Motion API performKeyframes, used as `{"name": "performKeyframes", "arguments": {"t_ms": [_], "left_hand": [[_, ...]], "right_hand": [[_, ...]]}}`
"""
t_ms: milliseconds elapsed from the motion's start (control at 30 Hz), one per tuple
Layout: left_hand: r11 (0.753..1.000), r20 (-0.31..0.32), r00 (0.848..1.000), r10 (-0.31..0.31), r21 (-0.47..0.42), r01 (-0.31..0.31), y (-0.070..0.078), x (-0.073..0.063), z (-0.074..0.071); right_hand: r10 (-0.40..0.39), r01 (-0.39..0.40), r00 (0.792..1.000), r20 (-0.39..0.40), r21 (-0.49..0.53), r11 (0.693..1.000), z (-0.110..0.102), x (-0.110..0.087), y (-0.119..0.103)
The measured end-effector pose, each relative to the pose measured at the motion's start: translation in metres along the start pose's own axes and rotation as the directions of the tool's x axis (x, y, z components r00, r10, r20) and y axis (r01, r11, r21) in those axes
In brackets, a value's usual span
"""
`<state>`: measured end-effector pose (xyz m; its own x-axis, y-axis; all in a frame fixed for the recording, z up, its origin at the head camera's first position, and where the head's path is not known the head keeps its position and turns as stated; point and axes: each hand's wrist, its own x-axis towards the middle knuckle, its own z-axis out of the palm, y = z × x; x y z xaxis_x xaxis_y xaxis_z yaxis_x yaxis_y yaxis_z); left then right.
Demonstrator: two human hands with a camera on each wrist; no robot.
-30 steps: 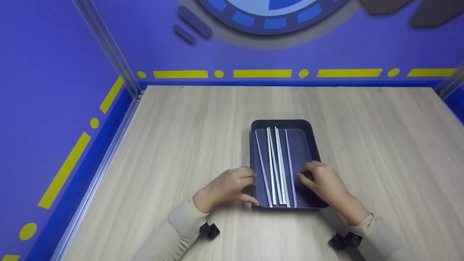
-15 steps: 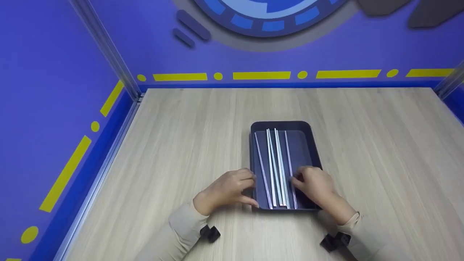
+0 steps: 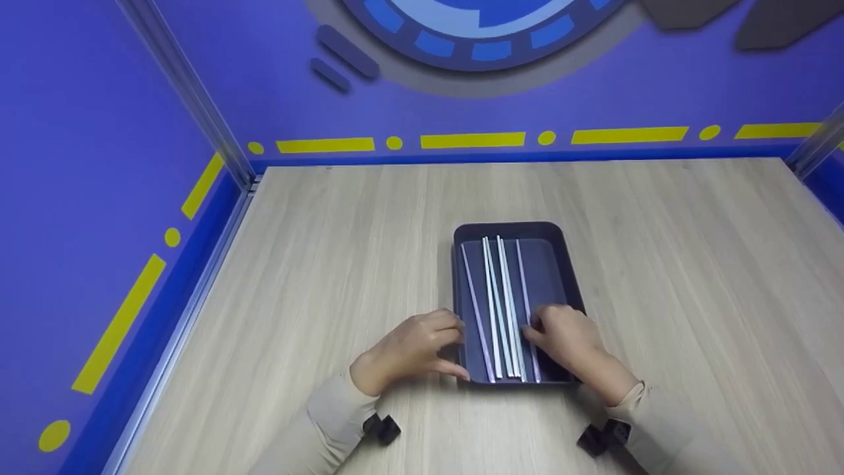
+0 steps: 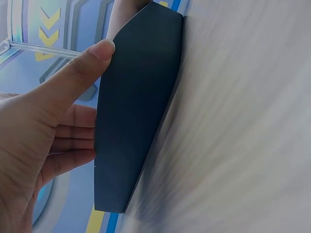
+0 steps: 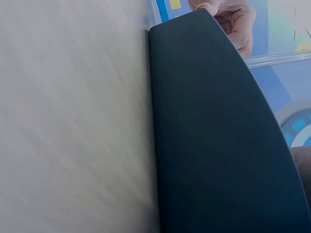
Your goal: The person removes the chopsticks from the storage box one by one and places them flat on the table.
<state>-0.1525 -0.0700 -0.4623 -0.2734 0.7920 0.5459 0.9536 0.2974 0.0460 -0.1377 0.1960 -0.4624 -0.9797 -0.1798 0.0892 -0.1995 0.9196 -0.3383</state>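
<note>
A dark rectangular tray (image 3: 573, 284) lies on the table, with several long, shiny chopsticks (image 3: 492, 297) lengthwise in it. Pale ones are grouped in the middle, a purple chopstick (image 3: 476, 303) slants at the left, and another purple chopstick (image 3: 522, 280) lies to their right. My left hand (image 3: 422, 343) holds the tray's near left corner; the left wrist view shows its thumb (image 4: 103, 50) on the rim and the other fingers along the side. Reaching inside over the right rim, my right hand (image 3: 568, 336) pinches the right purple chopstick between thumb and index finger. Its remaining fingers are partly hidden.
The pale wood table (image 3: 343, 264) extends all round the tray. Blue wall panels (image 3: 461, 99) with yellow marks stand behind and at the left, joined by a metal post (image 3: 191, 92). Small black devices (image 3: 382, 429) are strapped at both wrists.
My right hand has moved left from the tray's right side to the right purple chopstick, its fingertips now meeting there. The left hand stays at the tray's corner.
</note>
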Motion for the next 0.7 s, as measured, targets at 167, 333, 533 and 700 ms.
{"name": "performKeyframes", "arguments": {"t_ms": [167,333,533,700], "left_hand": [[1.000,0.007,1.000,-0.006,-0.018,0.007,-0.0009,-0.0011,0.0011],[1.000,0.015,1.000,-0.009,-0.023,0.009,-0.0026,-0.0010,0.0016],[1.000,0.017,1.000,-0.011,-0.017,0.012,-0.0036,-0.0007,0.0024],[0.999,0.025,1.000,-0.020,-0.030,0.020,-0.0047,-0.0012,0.0030]], "right_hand": [[0.001,-0.001,1.000,0.007,0.009,1.000,0.0015,0.0012,-0.0009],[0.010,-0.010,1.000,0.001,0.035,0.999,0.0033,0.0034,-0.0002],[0.030,-0.030,1.000,0.006,0.063,0.998,0.0045,0.0052,0.0000],[0.037,-0.037,0.999,-0.006,0.086,0.996,0.0031,0.0053,0.0008]]}}
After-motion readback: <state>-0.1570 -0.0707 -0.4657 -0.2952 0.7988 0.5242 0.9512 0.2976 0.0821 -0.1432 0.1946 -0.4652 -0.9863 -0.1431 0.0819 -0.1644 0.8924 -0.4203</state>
